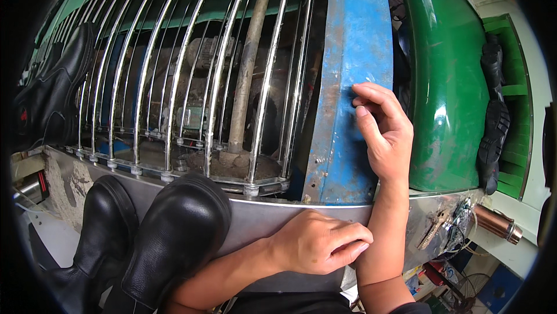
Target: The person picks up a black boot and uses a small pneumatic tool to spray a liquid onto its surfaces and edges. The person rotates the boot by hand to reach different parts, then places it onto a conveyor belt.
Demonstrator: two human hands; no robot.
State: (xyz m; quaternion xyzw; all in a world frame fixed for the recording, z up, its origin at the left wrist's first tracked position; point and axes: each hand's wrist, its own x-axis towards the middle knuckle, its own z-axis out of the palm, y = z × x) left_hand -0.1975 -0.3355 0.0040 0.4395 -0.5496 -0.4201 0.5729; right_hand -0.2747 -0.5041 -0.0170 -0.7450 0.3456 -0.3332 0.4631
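My left hand (322, 241) is closed over the steel edge, thumb and forefinger drawn together beside my right forearm, with nothing visible in them. Higher up, my right hand (387, 131) hovers against the blue metal panel (342, 122). Its fingers bend loosely, apart from the thumb, and hold nothing. Two black leather boots (183, 221) stand upright at my left forearm, toes up; their lower parts run out of view. Another pair of black boots (55, 93) hangs at the far left, by the chrome bars.
Curved chrome bars (174, 76) enclose machinery and a rusty upright rod (249, 70). A glossy green housing (444, 93) rises at right, next to a bright green rack (513, 105) with black soles. Below it are a copper-coloured cylinder (496, 223) and tangled wires. The steel ledge (255, 227) runs across the front.
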